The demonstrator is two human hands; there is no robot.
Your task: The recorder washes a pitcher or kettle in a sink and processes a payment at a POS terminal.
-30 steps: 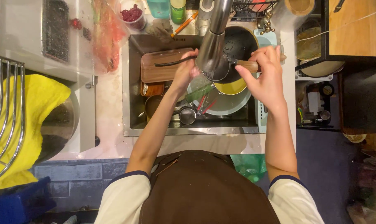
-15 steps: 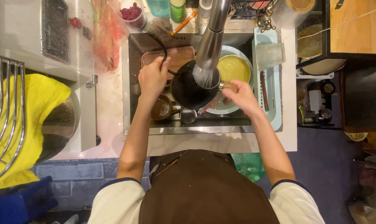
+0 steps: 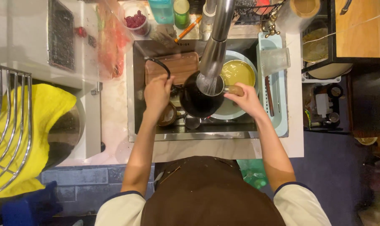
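R hand (image 3: 245,99) fingers wrap wooden handle (image 3: 234,89), axis left-right; black pan (image 3: 200,99) under tap; L hand (image 3: 157,93) curled at pan's far rim.

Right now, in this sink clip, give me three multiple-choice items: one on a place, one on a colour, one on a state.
1. Where is the wooden cutting board?
A. in the sink, at its back left
B. on the yellow cloth
C. in the pale blue tray

2. What colour is the liquid in the round bowl behind the right hand?
A. red
B. yellow
C. blue

3. What is the tap doing?
A. it is off
B. it is swung aside over the counter
C. it is spraying water into the dark pan

Answers:
1 A: the board lies inside the sink, just beyond the left hand.
2 B: the bowl's contents look yellow.
3 C: pale streaks of water fan from the spout onto the pan, whose handle the right hand grips.
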